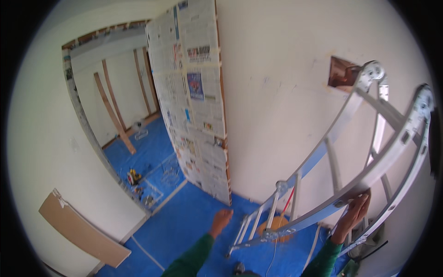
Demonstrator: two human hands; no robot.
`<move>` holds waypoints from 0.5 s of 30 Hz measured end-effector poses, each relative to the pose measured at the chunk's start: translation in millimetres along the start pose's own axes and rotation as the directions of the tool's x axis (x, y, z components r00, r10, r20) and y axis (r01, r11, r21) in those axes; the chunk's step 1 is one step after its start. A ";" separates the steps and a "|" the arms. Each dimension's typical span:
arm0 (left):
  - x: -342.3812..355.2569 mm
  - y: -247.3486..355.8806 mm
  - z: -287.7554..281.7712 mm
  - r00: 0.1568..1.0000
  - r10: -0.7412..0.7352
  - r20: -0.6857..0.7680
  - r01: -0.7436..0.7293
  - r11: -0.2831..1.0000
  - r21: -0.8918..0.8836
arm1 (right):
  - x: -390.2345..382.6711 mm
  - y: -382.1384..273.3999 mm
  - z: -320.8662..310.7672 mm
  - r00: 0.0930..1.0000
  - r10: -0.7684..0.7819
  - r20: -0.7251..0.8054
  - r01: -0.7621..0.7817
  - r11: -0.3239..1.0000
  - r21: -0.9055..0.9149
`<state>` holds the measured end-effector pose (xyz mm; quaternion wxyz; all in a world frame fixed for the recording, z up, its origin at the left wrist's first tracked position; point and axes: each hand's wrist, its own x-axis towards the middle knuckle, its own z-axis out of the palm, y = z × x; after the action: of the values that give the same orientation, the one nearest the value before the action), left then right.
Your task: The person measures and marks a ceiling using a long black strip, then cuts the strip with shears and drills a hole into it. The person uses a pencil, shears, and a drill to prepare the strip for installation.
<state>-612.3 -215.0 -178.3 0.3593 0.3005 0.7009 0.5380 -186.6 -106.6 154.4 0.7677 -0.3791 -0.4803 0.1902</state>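
Observation:
A silver folding aluminium ladder (pixel 318 210) with round hinge joints stands on the right, leaning up along the wall. My right hand (pixel 354 213) grips its near side rail, fingers against the metal. My left hand (pixel 222 221) hangs in front of me, left of the ladder's lower rungs and apart from them. Its fingers are curled in, and I see nothing in them. Green sleeves cover both my forearms.
Blue sheeting (pixel 180 226) covers the floor. A newspaper-covered door (pixel 196 111) stands beside a doorway; planks (pixel 113 111) and a yellow power tool (pixel 134 177) lie beyond. A brown board (pixel 80 228) leans at left. The wall has a rectangular opening (pixel 339 73).

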 end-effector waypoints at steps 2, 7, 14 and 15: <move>42.0 6.3 -21.8 0.999 0.026 -0.034 -0.024 0.997 0.073 | 4.7 6.3 15.6 0.991 -0.092 -0.099 0.071 0.978 -0.196; 126.8 15.9 -84.1 0.969 0.145 -0.202 -0.116 0.982 0.148 | 16.0 22.6 23.7 0.962 -0.085 -0.258 0.025 0.973 -0.228; 327.5 61.0 -128.4 0.852 0.510 -0.120 -0.388 0.768 0.509 | 17.2 24.9 29.0 0.838 -0.538 0.094 0.204 0.149 -0.968; 357.6 69.2 -128.2 0.810 0.583 -0.053 -0.459 0.688 0.562 | 15.0 23.6 31.1 0.876 -0.481 -0.007 0.171 0.326 -0.930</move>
<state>-916.6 21.5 -154.7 0.0118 0.5105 0.7406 0.4368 -205.3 -69.2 153.1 0.5164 -0.6507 -0.4562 -0.3192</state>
